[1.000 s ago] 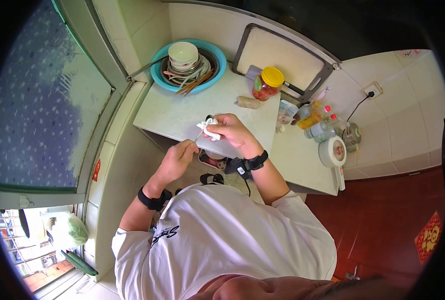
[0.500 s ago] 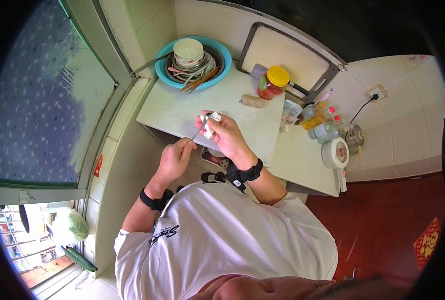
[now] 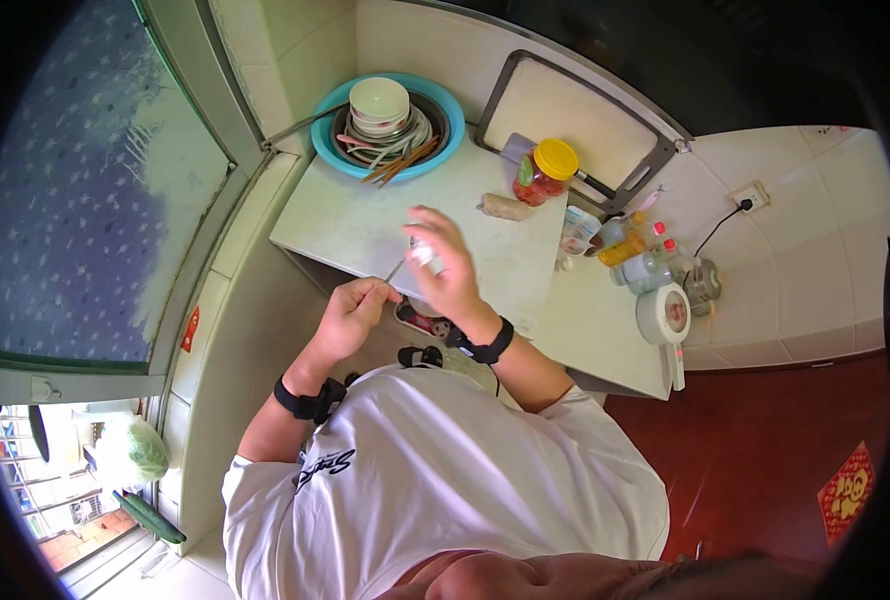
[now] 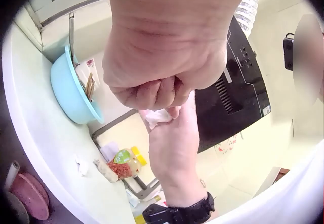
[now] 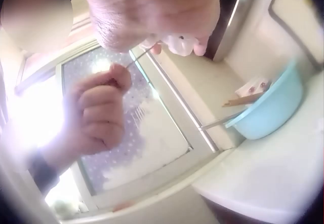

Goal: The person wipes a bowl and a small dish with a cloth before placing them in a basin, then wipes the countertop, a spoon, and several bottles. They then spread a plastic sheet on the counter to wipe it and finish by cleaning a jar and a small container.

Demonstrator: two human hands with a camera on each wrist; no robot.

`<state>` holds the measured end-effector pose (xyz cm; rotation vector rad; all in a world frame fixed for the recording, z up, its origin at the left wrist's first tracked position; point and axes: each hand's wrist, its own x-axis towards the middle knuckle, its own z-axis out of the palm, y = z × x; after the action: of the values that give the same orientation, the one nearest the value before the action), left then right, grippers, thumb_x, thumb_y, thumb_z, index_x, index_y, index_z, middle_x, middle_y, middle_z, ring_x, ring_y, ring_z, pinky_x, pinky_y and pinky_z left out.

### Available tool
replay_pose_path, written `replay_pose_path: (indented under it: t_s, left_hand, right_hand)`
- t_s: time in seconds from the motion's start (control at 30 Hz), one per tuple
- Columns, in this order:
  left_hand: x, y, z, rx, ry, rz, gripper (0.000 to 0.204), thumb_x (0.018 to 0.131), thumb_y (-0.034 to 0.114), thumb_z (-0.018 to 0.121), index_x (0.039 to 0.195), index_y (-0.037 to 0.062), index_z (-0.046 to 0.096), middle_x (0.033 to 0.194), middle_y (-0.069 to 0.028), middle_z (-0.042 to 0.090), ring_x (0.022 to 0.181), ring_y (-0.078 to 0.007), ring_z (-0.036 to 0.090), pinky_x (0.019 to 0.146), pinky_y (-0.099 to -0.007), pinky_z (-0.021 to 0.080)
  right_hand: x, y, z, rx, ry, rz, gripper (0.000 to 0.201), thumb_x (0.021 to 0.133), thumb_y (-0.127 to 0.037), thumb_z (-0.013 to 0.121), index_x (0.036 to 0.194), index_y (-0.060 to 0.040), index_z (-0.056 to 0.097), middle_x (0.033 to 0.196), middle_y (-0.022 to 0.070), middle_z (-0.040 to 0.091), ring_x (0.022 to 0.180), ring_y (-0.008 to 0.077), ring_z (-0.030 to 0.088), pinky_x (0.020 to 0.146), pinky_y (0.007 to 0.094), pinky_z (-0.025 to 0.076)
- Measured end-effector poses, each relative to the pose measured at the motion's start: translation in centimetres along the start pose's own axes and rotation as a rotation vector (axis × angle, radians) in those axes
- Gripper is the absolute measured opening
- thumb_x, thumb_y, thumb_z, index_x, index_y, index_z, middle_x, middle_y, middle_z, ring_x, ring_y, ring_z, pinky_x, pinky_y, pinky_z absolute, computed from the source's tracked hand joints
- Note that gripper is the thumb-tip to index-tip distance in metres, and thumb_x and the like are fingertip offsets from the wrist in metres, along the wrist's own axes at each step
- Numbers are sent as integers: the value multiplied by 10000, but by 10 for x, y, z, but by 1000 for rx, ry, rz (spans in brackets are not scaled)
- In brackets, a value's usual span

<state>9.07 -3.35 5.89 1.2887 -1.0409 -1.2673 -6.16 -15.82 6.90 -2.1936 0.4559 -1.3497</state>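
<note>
In the head view my left hand [image 3: 353, 318] pinches the end of a thin metal spoon [image 3: 396, 270], fingers curled into a fist. My right hand [image 3: 448, 270], blurred, has a crumpled white tissue [image 3: 425, 257] between thumb and fingers around the spoon's far end. That end is hidden by the tissue and fingers. The right wrist view shows the thin handle [image 5: 139, 58] running from the left fist up to the tissue [image 5: 179, 45]. From the left wrist, the tissue [image 4: 158, 116] shows just past the left knuckles.
Below the hands is the front edge of a white counter [image 3: 345, 235]. A blue basin [image 3: 452, 150] of bowls, dishes and chopsticks stands at its back left. A yellow-lidded jar [image 3: 545, 175], a brownish roll [image 3: 505, 207] and a cutting board [image 3: 575, 120] are behind; bottles [image 3: 640, 265] stand at right.
The right hand has shifted about the spoon's far end with the tissue, its fingers now raised and more spread. The spoon's rounded end, partly seen before, is now covered. The left hand stays nearly in place.
</note>
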Motion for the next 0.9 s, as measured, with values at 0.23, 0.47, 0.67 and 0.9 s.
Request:
replay_pose_path:
  t_s: [0.23,0.47,0.67,0.9]
  left_hand:
    - [-4,13,1,172,-89,24,255,1026,180,492,965,21,682,613,87,431,552,-2,345,488,-214,267]
    - [-3,-8,-4,-76,-97,31,282,1045,199,476,985,-8,659,620,89,388,553,-13,317,496,-219,263]
    - [14,-26,-3,-75,-81,-102,325,1058,244,455,984,-6,649,613,95,330,544,-18,287,490,-222,252]
    - [26,14,-48,437,142,63,272,990,191,500,1043,23,706,693,-31,612,641,-146,515,616,-315,440]
  right_hand:
    - [-11,9,-1,-24,-95,103,147,977,-171,540,1034,-69,628,1008,132,616,835,258,638,698,356,539]
    - [-17,52,-8,1120,142,957,425,1033,-390,464,1083,7,608,1010,117,652,848,181,661,743,341,576]
    - [-24,34,6,1912,97,1026,373,1022,-351,499,1135,-9,597,1169,157,631,1135,315,614,1085,510,415]
    - [-30,75,-58,1755,368,929,217,1013,-251,543,1095,-59,603,1060,96,658,963,239,671,883,401,561]
